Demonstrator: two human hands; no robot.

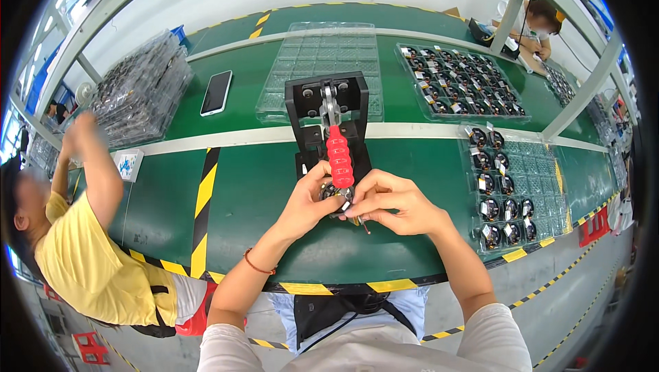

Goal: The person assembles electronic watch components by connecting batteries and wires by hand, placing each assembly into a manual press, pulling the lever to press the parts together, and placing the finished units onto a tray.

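A black press fixture (295, 101) stands on the green bench in front of me, with a toggle clamp whose red ribbed handle (339, 159) points down toward me. Just below the handle, my left hand (305, 200) is closed around a small round black part (331, 191) with wires and a white connector. From the other side my right hand (398, 202) pinches the part's wires, and a thin reddish wire end (366, 228) sticks out under its fingers. The fingers hide much of the part.
To the right, a clear tray (542, 193) is partly filled with round black parts; a fuller tray (460, 84) lies behind it. An unfilled clear tray (288, 63), a phone (217, 93) and stacked trays (141, 94) are farther back. A co-worker in yellow (89, 255) sits at left.
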